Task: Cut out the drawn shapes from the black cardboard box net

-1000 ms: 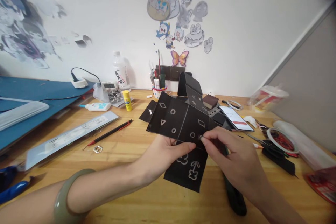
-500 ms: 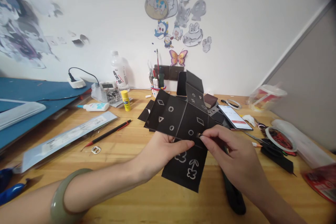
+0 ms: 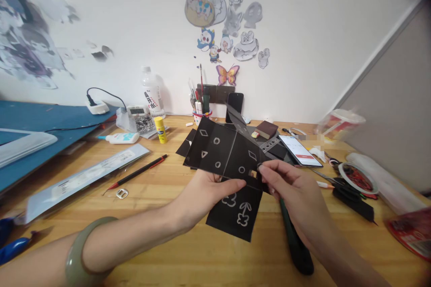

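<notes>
Card [image 3: 215,152], black, creased into panels and marked with pale outlines, being supported above the desk [image 3: 141,242]; the left hand [image 3: 198,195] is gripping its lower middle, thumb flat on the face and the other fingers largely hidden beneath, while the right hand [image 3: 296,184] is closing thumb and forefinger in a narrow pinch at the right side, beside a small opening [image 3: 253,173]; whether a loose scrap is lying between those tips cannot be told. Judging by its thinness, the sheet is likely behaving as light and moderately stiff, flexing at creases and tearing most readily around openings; broad, uncut panels are offering the safest hold
</notes>
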